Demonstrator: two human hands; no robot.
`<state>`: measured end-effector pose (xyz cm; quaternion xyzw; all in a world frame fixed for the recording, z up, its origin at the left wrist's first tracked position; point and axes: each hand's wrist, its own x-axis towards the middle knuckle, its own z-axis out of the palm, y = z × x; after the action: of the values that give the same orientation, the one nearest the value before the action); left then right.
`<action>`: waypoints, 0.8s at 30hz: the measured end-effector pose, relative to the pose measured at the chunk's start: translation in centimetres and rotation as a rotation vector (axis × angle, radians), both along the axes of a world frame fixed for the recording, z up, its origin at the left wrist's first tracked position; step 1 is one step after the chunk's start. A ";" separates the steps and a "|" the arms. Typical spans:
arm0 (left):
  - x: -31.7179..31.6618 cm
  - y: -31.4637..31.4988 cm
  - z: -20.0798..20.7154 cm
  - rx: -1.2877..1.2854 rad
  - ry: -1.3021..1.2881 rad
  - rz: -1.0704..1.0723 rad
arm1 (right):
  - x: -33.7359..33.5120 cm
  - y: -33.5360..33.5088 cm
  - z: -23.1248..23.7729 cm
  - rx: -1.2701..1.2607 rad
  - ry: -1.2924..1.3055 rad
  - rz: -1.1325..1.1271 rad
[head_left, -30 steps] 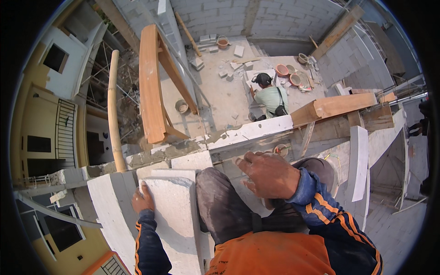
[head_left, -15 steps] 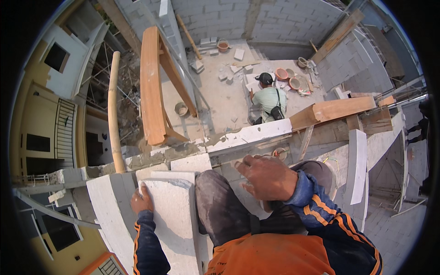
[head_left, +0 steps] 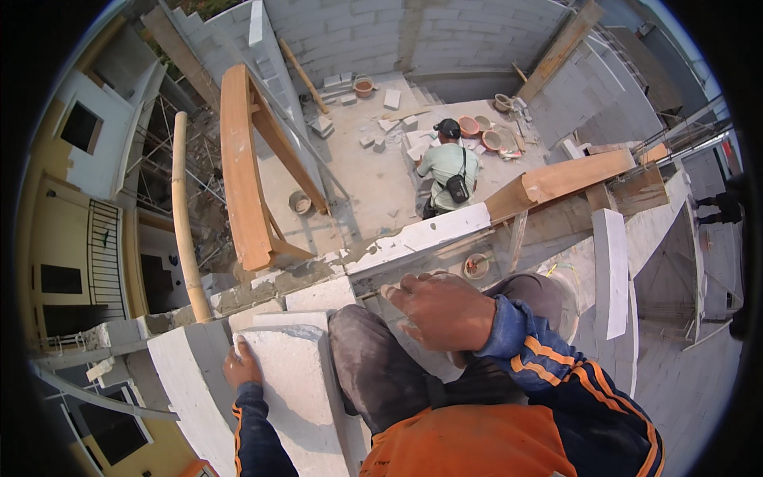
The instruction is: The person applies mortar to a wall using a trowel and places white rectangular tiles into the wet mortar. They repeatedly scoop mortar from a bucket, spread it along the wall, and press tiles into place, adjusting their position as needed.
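Note:
A white aerated concrete block (head_left: pixel 294 389) lies flat beside my left thigh, over other pale blocks. My left hand (head_left: pixel 241 366) grips its left edge, thumb near the upper corner and fingers down the side. Another long white block (head_left: pixel 181 389) stands just left of that hand. My right hand (head_left: pixel 445 312) hovers over my lap near my right knee, fingers loosely bent and apart, with nothing visible in it. Ahead of my knees runs a wall top with rough grey mortar (head_left: pixel 306 276) and a white block (head_left: pixel 421 238) set along it.
A wooden frame (head_left: pixel 242 167) and a bamboo pole (head_left: pixel 183 215) rise beyond the wall at left. Below, a person (head_left: pixel 451 168) crouches among buckets (head_left: pixel 491 141) and loose blocks. A wooden beam (head_left: pixel 568 179) extends right. A bucket (head_left: pixel 476 266) stands below my right hand.
The view has shifted slightly, so the scene sits a little further left. My left hand stays on the block's edge; my right hand remains raised over my lap.

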<state>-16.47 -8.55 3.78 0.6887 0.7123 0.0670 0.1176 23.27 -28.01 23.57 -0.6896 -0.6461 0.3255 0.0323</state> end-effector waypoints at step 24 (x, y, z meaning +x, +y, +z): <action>-0.2 0.1 0.2 -0.045 0.033 0.007 | -0.3 -0.3 -0.1 0.023 -0.035 0.036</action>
<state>-16.66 -8.43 3.98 0.6844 0.7178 0.0401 0.1210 22.96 -28.28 23.43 -0.6830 -0.6625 0.3065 0.0231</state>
